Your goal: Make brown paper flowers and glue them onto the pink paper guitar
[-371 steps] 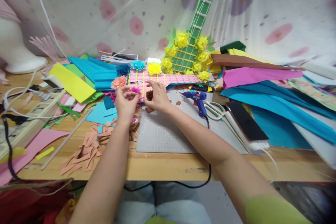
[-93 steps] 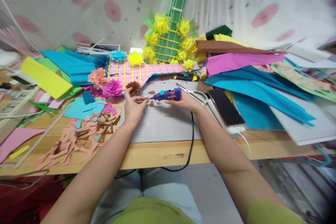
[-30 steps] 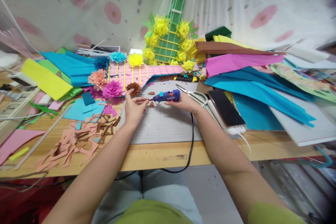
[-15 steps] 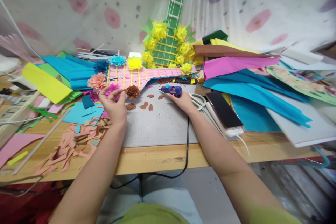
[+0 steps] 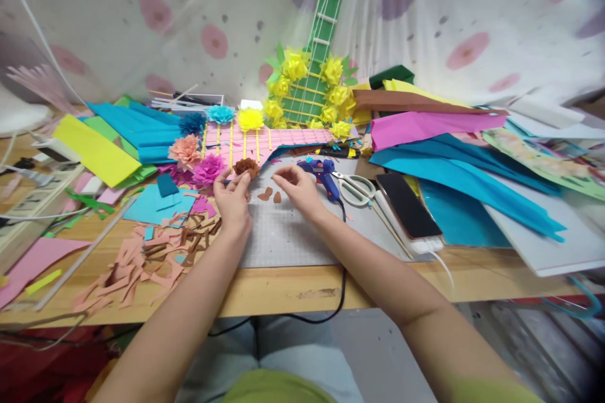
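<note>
My left hand (image 5: 232,200) is raised at the far edge of the grey cutting mat (image 5: 293,233). Its thumb and fingertips pinch the lower edge of a brown paper flower (image 5: 246,166). My right hand (image 5: 299,189) lies just right of the flower with its fingers bunched and pointing left; whether it holds anything I cannot make out. A few loose brown petals (image 5: 267,194) lie on the mat between my hands. The blue glue gun (image 5: 322,171) stands on the mat just beyond my right hand, untouched.
A pink paper guitar (image 5: 265,137) with paper flowers lies behind, and a green one (image 5: 312,85) leans on the wall. Scissors (image 5: 355,186) and a phone (image 5: 409,205) sit to the right, coloured sheets (image 5: 454,157) beyond. Paper scraps (image 5: 151,258) cover the left.
My right hand has let go of the glue gun, which now stands on the mat, and moved left towards the flower. My left hand has shifted right onto the brown flower.
</note>
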A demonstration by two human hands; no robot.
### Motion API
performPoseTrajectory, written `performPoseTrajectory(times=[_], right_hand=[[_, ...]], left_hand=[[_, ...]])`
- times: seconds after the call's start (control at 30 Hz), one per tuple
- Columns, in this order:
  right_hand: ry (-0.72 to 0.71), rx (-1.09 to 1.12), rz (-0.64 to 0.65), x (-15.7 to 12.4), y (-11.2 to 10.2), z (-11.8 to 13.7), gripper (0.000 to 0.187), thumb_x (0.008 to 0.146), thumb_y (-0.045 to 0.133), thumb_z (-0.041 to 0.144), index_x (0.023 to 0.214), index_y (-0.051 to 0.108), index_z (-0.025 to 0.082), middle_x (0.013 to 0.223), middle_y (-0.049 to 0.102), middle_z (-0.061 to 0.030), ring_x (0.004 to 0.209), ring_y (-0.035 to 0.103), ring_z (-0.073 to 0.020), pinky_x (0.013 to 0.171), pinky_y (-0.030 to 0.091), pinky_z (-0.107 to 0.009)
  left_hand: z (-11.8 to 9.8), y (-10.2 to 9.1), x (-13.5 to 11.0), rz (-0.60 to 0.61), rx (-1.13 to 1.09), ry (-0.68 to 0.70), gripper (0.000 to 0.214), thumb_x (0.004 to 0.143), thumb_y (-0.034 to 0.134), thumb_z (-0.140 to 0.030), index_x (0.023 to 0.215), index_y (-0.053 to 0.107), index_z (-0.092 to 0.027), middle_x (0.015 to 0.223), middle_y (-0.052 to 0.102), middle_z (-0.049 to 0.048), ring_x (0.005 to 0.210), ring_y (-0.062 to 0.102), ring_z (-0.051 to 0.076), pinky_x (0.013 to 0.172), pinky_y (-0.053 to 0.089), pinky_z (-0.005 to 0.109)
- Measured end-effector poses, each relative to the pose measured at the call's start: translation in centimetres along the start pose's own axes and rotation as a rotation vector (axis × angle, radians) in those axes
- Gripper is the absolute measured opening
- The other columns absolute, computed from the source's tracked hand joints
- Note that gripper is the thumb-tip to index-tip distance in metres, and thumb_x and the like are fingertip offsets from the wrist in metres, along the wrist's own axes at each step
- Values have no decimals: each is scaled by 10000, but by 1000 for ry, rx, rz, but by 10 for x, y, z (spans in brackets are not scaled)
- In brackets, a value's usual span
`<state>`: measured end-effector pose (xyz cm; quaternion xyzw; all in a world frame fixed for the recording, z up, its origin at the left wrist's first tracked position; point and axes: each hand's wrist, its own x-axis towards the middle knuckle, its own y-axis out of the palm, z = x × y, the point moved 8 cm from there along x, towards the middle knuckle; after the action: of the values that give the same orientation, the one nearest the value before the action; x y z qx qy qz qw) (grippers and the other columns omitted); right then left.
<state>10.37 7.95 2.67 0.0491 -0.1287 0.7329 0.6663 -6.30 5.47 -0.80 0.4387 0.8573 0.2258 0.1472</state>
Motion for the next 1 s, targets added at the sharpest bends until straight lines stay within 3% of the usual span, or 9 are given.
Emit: performPoseTrajectory(times=[0.1,0.2,0.37,0.53,0.63,0.7,0.77,0.87,1.0], right_hand=[[264,287,130,1,44,-22,287,642,722,363,812,562,195,773,588,24,681,553,-95,598,463,-227],[397,480,106,2,64,-30,344,568,787,308,787,553,184,741,592,43,649,561,-66,586,462,-193],[483,668,60,3,84,-37,304,604,768,276,740,514,176,634,580,52,545,555,-68,493,440,-183],[478,595,9,6,89,-38,147,753,628,236,743,490,186,564,535,61,446,498,-62,445,422,-189],[400,478,-86,16,68,-32,145,770,601,220,739,461,195,627,567,50,538,574,-71,566,500,-202],[325,392,-156,24,45,-29,150,765,598,213,741,450,195,670,584,45,612,610,-73,640,520,-206],[269,300,-186,32,25,-27,148,761,594,232,758,451,198,674,581,47,636,619,-83,617,518,-206],[243,205,-202,37,7,-34,143,746,586,235,787,453,203,667,565,56,620,599,-85,561,499,-198],[253,108,-203,40,5,-49,73,753,527,188,790,465,198,679,543,64,614,572,-68,615,500,-204]], left_hand=[[5,-3,0,-33,-79,-88,505,546,777,-146,927,449,-199,673,622,-61,386,430,17,371,255,144],[7,-3,-1,-39,-117,-145,481,563,763,-125,927,456,-192,678,629,-62,345,375,-4,356,237,135],[10,-3,1,-47,-152,-188,473,606,739,-119,996,480,-185,693,625,-58,358,364,-16,358,235,130],[14,-6,6,-46,-62,-162,515,677,671,-148,1138,448,-193,818,657,-7,378,350,-9,385,285,152],[-2,-9,11,-12,116,18,544,712,624,-189,1203,393,-221,978,662,44,446,427,19,446,367,174],[-25,-8,12,28,327,271,569,718,613,-207,1236,378,-230,1073,634,72,589,540,64,566,453,213],[-46,3,8,108,614,540,618,694,634,-213,1262,391,-216,1168,584,107,854,609,152,788,493,310],[-45,30,4,311,1062,737,743,610,704,-214,1296,418,-191,1334,472,163,1251,442,309,1063,321,476],[-23,57,6,489,1356,800,874,577,719,-180,1375,363,-175,1460,338,191,1387,248,358,1132,146,535]])
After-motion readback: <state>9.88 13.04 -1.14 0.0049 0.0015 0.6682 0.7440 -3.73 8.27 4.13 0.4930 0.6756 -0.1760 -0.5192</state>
